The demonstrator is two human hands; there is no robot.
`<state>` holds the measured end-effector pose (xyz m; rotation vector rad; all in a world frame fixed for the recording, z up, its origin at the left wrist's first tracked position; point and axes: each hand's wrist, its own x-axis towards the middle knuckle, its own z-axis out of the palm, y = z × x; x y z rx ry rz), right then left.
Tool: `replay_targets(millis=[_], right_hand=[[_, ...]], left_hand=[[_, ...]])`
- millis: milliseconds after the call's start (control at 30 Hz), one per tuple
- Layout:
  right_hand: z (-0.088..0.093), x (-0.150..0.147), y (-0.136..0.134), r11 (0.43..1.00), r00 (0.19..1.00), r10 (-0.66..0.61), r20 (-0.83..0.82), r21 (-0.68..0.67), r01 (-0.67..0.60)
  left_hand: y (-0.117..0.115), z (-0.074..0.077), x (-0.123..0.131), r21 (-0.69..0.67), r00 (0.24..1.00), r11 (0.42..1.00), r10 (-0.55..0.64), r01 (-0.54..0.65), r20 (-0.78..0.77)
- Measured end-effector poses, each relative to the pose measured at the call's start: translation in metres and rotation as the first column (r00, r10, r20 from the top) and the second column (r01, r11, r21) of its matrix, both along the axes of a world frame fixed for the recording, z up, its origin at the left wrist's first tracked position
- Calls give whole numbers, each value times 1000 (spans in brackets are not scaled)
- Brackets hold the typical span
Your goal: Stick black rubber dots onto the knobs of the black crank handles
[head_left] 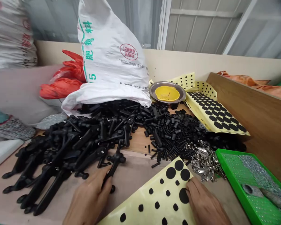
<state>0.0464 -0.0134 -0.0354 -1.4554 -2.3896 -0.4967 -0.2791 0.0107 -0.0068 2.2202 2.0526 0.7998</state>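
My left hand [92, 193] is closed around a black plastic clamp-like part [117, 160] with rounded knobs at its end. In front of me lies a pale yellow backing sheet [152, 200] with black round pads, large ones near its far corner and smaller dots lower down. At the sheet's right edge, my right hand [204, 200] has its fingers closed against a large black pad [184, 195]; the fingertips are partly hidden. Just beyond my left hand, a pile of similar long black parts [84, 140] spreads across the table.
Small black tubes and springs [170, 131] are heaped mid-table, beside metal clips [204, 159]. A green tray [234, 184] with small metal pieces stands at right. Behind are a white sack [112, 47], a metal bowl [152, 90] with a yellow basket [167, 93], and more pad sheets [216, 112].
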Motion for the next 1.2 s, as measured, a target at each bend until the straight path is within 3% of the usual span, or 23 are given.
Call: replay_targets(millis=[133,233,333,600,800,1000,1200], right_hand=[[3,0,0,1000,1000,9,27,-13,-8],[1,5,-4,994,1000,25,18,-108,-23],[-6,9,-8,982,1000,8,9,-191,-6],[-13,9,-12,974,999,-31,19,-222,34],[-15,13,-18,991,991,113,69,-74,-108],[-6,15,-21,946,985,85,-150,-298,-127],[-3,14,-22,933,968,60,-245,-329,-142]], left_hand=[[-6,-9,9,-62,993,991,-115,116,16],[-6,-14,11,-101,986,981,-168,167,2],[-6,-18,10,-128,983,976,-181,177,-17],[-8,-20,11,-151,985,975,-172,166,-25],[-9,-19,12,-131,988,979,-153,155,26],[-8,-20,12,-120,986,979,-164,163,7],[-5,-17,12,-140,989,979,-146,147,15]])
